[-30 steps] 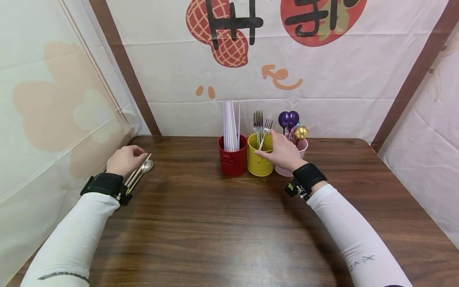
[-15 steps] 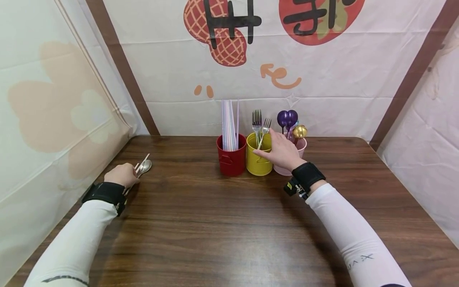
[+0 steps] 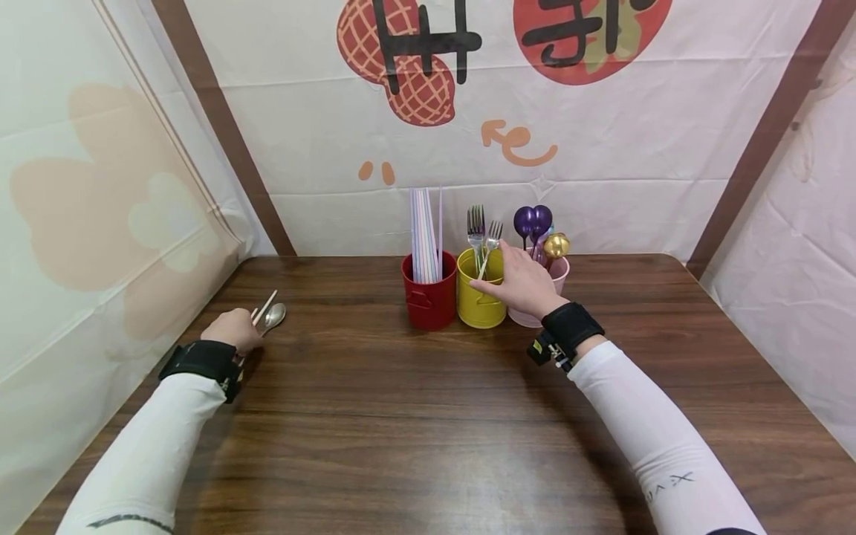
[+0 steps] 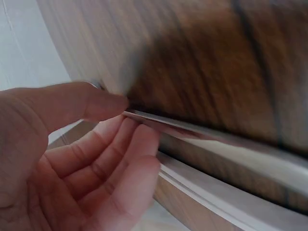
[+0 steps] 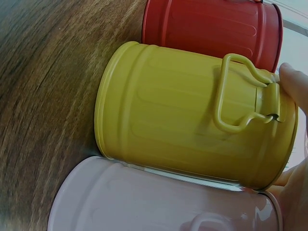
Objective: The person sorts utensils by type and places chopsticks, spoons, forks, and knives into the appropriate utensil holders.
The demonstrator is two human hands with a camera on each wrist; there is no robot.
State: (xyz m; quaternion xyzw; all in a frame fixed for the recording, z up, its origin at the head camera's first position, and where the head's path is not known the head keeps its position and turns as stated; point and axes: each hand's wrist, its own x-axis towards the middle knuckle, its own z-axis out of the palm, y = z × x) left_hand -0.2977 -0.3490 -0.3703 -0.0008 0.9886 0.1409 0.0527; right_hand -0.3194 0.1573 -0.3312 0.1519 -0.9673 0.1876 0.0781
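Note:
My left hand (image 3: 232, 329) is at the left side of the table, over a metal spoon (image 3: 275, 316) and pale chopsticks (image 3: 269, 301). In the left wrist view its thumb and fingertips pinch the spoon's thin handle (image 4: 240, 153); the pale sticks (image 4: 207, 197) run alongside. At the back middle my right hand (image 3: 528, 282) holds the rim of a small yellow bucket (image 3: 481, 312), which has forks (image 3: 475, 221) standing in it. The right wrist view has the thumb (image 5: 294, 86) at the rim beside the wire handle; the other fingers are partly hidden behind the bucket.
A red bucket (image 3: 429, 308) of striped straws (image 3: 423, 238) stands just left of the yellow one. To its right is a pink bucket (image 3: 560, 273) with purple spoons (image 3: 533, 221) and a gold one (image 3: 556, 245). Fabric walls (image 3: 301, 134) close in the table (image 3: 428, 416).
My left hand has lowered toward the table and moved slightly nearer me, closing its fingertips at the spoon's handle. The right hand has stayed at the yellow bucket's rim.

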